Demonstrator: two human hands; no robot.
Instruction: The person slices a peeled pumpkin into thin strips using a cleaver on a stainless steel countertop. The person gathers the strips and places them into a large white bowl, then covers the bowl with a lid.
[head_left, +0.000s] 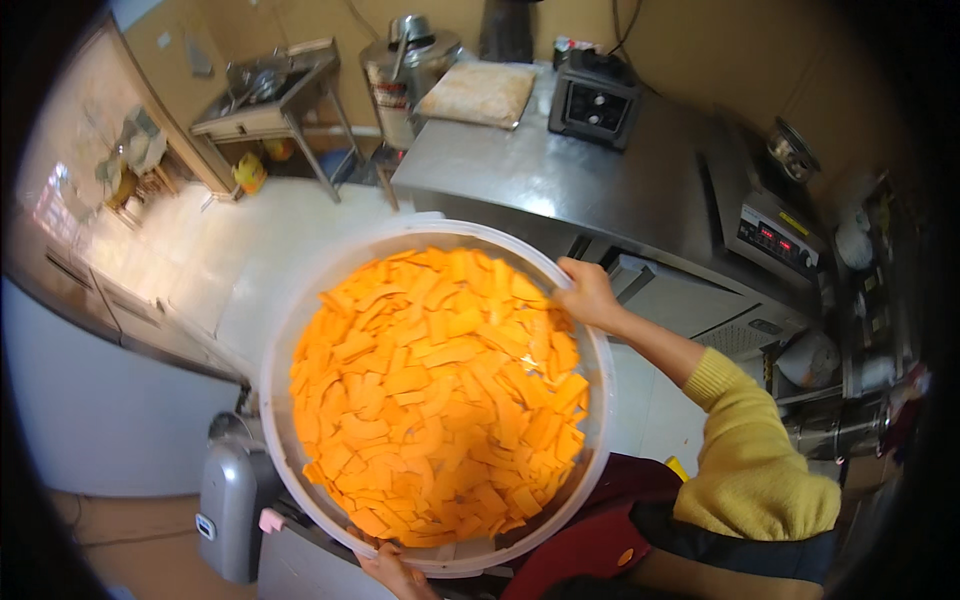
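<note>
A wide round tray of translucent plastic (604, 420) is held up before me. It is filled with flat orange slices (442, 390), which look like pumpkin. The slices overlap in a loose layer across the bottom, some of them curved. My right hand (589, 294) grips the upper right rim, its thumb over the edge. At the lower left rim is my left hand (394, 571), its fingers curled around the edge and partly cut off by the frame. Between the two hands the tray hangs above the floor.
A stainless-steel counter (510, 176) bears a plastic bag of pale contents (480, 94), a black blender base (596, 101) and an induction cooker (776, 236) with lit red digits. A steel sink stand (262, 112) is by the doorway. Left of the tray stands a grey appliance (234, 510).
</note>
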